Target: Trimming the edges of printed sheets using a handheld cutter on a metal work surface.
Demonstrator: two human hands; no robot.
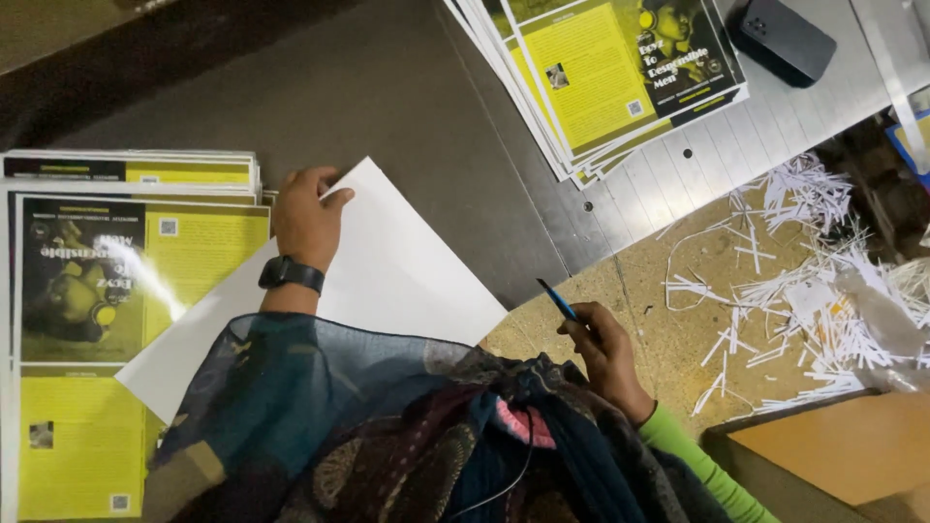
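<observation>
My left hand (306, 215), with a black watch on the wrist, rests on the far edge of a blank white sheet (407, 271) lying tilted on the dark table, its fingertips pinching the sheet's top corner. My right hand (603, 351) is closed around a blue pen (558, 300) that points up and left, just off the sheet's right corner over the chipboard surface. A patterned scarf on my chest hides the sheet's near part.
A stack of yellow-and-black printed covers (107, 291) lies at the left, another fanned stack (610, 77) at the top. A black phone (783, 39) sits top right. White paper trimmings (823, 291) litter the chipboard at right, beside a brown box (843, 446).
</observation>
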